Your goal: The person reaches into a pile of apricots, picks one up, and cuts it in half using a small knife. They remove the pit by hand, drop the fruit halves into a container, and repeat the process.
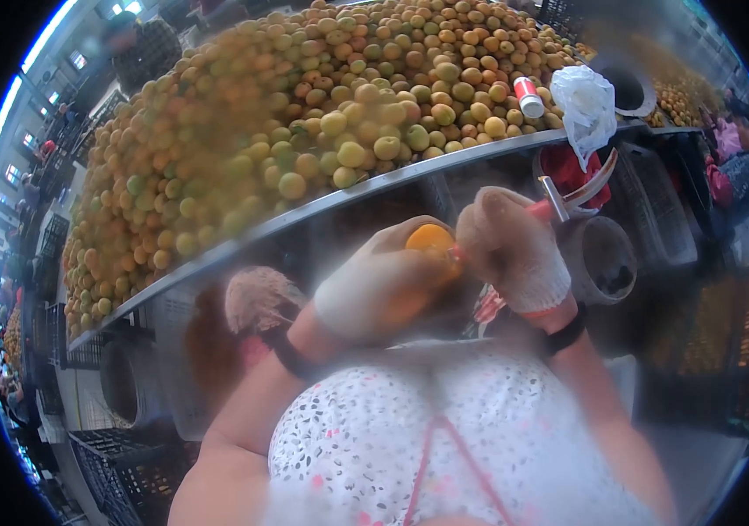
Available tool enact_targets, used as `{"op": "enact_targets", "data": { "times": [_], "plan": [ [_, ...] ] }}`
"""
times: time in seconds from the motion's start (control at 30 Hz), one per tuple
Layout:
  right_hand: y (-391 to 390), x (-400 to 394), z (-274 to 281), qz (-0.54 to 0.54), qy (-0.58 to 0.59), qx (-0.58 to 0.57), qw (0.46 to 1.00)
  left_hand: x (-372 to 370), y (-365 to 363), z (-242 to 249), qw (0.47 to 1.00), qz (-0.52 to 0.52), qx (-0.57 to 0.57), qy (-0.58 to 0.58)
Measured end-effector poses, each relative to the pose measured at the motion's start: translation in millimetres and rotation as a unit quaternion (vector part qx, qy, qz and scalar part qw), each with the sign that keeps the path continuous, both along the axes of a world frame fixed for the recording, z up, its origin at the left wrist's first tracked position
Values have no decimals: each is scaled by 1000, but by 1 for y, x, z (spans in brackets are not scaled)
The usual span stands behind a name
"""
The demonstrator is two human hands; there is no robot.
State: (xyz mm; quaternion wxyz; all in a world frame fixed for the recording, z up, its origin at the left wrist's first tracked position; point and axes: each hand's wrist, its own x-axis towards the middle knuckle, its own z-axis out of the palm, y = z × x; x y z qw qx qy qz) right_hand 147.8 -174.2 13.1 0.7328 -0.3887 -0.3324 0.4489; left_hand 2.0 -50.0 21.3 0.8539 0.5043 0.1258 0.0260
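While left fingers [398,238] cup fruit [429,238], right fingers [490,230] clench tool [553,200], slanting, blade upper right.

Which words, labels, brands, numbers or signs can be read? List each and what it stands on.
No text can be read.
Red-and-white cylindrical container: any print is too small and blurred.
White, dark-flecked garment: pattern only, no readable lettering.

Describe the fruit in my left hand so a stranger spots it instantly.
Find the big fruit pile, then drop below its metal rim to the gloved left hand. The held fruit is vivid, even orange, unlike the duller ones piled above.
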Motion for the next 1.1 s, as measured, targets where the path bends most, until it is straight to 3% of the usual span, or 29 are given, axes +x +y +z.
{"op": "enact_targets", "data": {
  "times": [0.1,0.17,0.3,0.37,0.47,0.5,0.63,0.83,0.9,1.03,1.1],
  "plan": [
    [1,4,1,-26,50,-49,997,5,5,-1,999,6,45,6],
    [4,6,6,-65,155,-128,977,10,9,-16,995,1,93,-33],
    [8,12,-2,-79,217,-168,958,15,10,-15,997,-2,62,-46],
    [9,22,-17,-25,283,-140,948,16,10,-17,994,5,96,-44],
    [13,22,-15,-50,342,-211,914,21,12,-28,998,27,-1,-62],
    [14,25,-21,30,374,-155,914,21,14,-32,997,23,-20,-75],
    [15,22,-21,-8,338,-180,924,25,17,-36,996,32,-63,-58],
    [20,21,-17,-85,301,-115,943,19,20,-27,993,95,-52,-54],
    [19,15,-4,-145,275,-110,944,11,21,-16,989,112,78,-59],
    [5,15,-3,-94,309,-42,945,-23,17,27,989,85,16,-119],
    [3,19,-15,-99,306,-37,946,-46,14,87,974,-28,196,-112]
  ]
}}
